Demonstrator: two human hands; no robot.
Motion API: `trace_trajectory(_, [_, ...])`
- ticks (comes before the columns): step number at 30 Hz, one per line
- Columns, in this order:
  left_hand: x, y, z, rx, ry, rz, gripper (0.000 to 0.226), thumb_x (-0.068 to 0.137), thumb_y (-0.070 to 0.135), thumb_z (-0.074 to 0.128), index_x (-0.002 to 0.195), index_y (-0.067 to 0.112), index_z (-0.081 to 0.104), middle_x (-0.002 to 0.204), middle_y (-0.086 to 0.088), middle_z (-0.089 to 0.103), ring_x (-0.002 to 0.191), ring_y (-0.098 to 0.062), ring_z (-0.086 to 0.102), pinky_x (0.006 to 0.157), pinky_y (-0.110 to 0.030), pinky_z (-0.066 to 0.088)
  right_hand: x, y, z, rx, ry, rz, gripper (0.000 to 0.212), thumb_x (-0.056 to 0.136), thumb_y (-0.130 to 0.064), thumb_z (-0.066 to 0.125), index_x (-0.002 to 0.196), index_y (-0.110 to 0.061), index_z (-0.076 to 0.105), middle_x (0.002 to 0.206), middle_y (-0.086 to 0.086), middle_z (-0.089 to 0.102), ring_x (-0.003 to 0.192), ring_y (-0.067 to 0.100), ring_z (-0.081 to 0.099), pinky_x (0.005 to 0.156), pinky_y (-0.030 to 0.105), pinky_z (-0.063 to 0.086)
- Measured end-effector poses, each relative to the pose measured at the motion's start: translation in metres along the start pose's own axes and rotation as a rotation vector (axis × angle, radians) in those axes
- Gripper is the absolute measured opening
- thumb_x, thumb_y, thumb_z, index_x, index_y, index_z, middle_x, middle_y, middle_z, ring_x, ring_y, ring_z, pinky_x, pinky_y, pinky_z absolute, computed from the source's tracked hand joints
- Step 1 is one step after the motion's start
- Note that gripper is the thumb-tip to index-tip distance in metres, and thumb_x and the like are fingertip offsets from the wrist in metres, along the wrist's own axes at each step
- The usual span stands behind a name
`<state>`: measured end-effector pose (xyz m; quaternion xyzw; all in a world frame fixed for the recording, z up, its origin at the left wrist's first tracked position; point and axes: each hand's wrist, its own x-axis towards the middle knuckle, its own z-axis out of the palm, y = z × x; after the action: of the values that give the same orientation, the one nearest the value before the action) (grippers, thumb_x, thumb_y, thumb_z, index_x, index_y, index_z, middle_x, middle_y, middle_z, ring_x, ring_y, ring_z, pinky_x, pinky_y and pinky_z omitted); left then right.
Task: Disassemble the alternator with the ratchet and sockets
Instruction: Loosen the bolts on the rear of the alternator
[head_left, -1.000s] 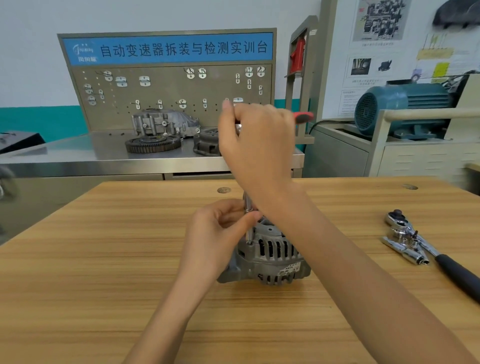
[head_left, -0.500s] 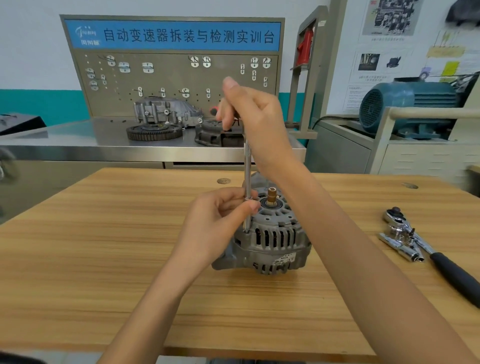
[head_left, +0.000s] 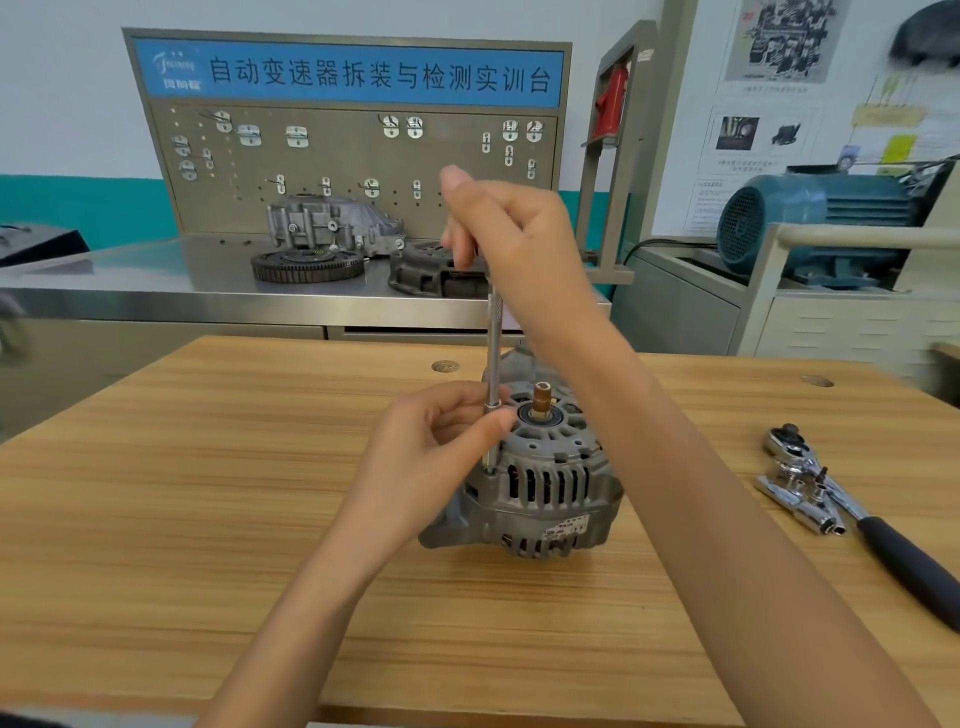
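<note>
Wooden workbench (head_left: 208, 519) planks are carrying a grey alternator (head_left: 540, 488), which is sitting near the middle with its copper-coloured shaft end (head_left: 542, 399) pointing upward. A slim steel driver shaft (head_left: 492, 374) is standing upright, its tip meeting the alternator's upper left rim. The left hand (head_left: 436, 457) is pinching that shaft low down between thumb and curled fingers, touching the housing's left side. The right hand (head_left: 514, 244) is wrapping curled fingers round the tool's upper end, whose handle is hidden inside the grip, directly above the alternator. To the right, well apart, a ratchet (head_left: 852, 509) with a black grip is lying beside loose chrome sockets (head_left: 800, 504). Behind the bench, a steel counter (head_left: 156, 280) is bearing a toothed ring gear (head_left: 306, 266), a cast aluminium housing (head_left: 332, 223) and a dark housing part (head_left: 431, 270), below a pegboard (head_left: 343, 171). A teal electric motor (head_left: 810, 228) is sitting at far right.
</note>
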<state>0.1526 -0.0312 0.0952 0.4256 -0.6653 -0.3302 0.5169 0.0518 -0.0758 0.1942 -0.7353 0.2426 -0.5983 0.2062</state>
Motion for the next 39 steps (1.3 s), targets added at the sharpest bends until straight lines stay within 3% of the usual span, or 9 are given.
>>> trace_trajectory(3, [0.000,0.001,0.001,0.009,0.010,0.001,0.031,0.077,0.033,0.070,0.104,0.018,0.071,0.088,0.008,0.075,0.089,0.000,0.069,0.081,-0.023,0.055,0.001,-0.001,0.000,0.152,-0.039,0.026,0.049,0.098,-0.010,0.044,0.049,-0.013,0.048,0.053,-0.003,0.048,0.065,0.010,0.053,0.086,0.023,0.047])
trace_trajectory(5, [0.001,0.000,0.002,0.002,0.051,-0.012,0.013,0.081,0.023,0.072,0.094,0.024,0.072,0.081,0.010,0.075,0.084,0.001,0.069,0.079,-0.022,0.055,-0.001,-0.001,0.004,0.056,0.018,-0.006,0.049,0.097,-0.010,0.046,0.048,-0.012,0.047,0.051,-0.002,0.046,0.060,0.006,0.051,0.078,0.019,0.046])
trace_trajectory(11, [0.003,-0.002,0.006,0.022,0.133,-0.025,0.021,0.072,0.029,0.074,0.091,0.020,0.072,0.073,0.010,0.073,0.072,0.001,0.068,0.070,-0.020,0.055,-0.011,-0.007,0.014,-0.912,0.395,-0.107,0.042,0.098,-0.027,0.041,0.056,-0.020,0.041,0.052,-0.009,0.040,0.058,0.014,0.042,0.076,0.031,0.031])
trace_trajectory(17, [-0.003,0.004,0.004,-0.038,0.030,0.000,0.014,0.085,0.019,0.068,0.095,0.029,0.070,0.086,0.010,0.075,0.086,-0.002,0.069,0.073,-0.008,0.049,-0.002,-0.003,0.004,-0.094,0.007,-0.077,0.049,0.098,-0.012,0.045,0.049,-0.011,0.046,0.048,-0.005,0.041,0.052,0.006,0.042,0.067,0.014,0.038])
trace_trajectory(21, [-0.003,0.006,0.003,-0.040,0.029,0.014,0.013,0.085,0.015,0.069,0.093,0.024,0.072,0.084,0.011,0.075,0.083,0.002,0.069,0.069,-0.008,0.049,-0.004,-0.005,0.008,0.286,-0.012,-0.020,0.048,0.096,-0.005,0.040,0.049,-0.014,0.049,0.051,0.003,0.046,0.060,0.012,0.050,0.079,0.020,0.046])
trace_trajectory(25, [-0.003,0.003,0.003,-0.090,0.065,-0.014,0.012,0.081,0.013,0.071,0.092,0.019,0.074,0.079,0.008,0.075,0.077,-0.002,0.070,0.070,-0.014,0.053,-0.011,-0.006,0.021,-0.103,0.223,-0.179,0.047,0.094,-0.005,0.048,0.047,-0.005,0.044,0.043,0.005,0.036,0.048,0.016,0.038,0.060,0.031,0.035])
trace_trajectory(29, [-0.003,0.000,0.004,-0.067,0.090,0.002,0.011,0.078,0.008,0.070,0.088,0.012,0.074,0.066,0.009,0.072,0.067,-0.001,0.067,0.070,-0.017,0.054,-0.020,-0.010,0.027,-0.760,0.508,-0.335,0.040,0.092,-0.017,0.051,0.054,-0.018,0.040,0.048,-0.003,0.040,0.053,0.018,0.036,0.069,0.032,0.031])
trace_trajectory(34, [-0.005,0.004,0.001,-0.099,0.045,0.019,0.012,0.080,0.014,0.068,0.087,0.023,0.072,0.076,0.008,0.075,0.071,0.001,0.067,0.066,-0.012,0.051,-0.011,-0.010,0.024,-0.573,0.360,-0.211,0.046,0.095,-0.017,0.048,0.050,-0.017,0.040,0.045,-0.006,0.036,0.052,0.019,0.038,0.073,0.036,0.038])
trace_trajectory(39, [-0.005,0.004,-0.001,-0.091,-0.018,0.002,0.020,0.089,0.011,0.063,0.102,0.025,0.067,0.093,0.009,0.075,0.092,0.000,0.068,0.080,-0.013,0.053,-0.002,0.001,0.010,-0.115,0.208,-0.093,0.053,0.096,-0.009,0.048,0.045,-0.017,0.037,0.043,-0.010,0.033,0.045,0.004,0.034,0.056,0.015,0.032])
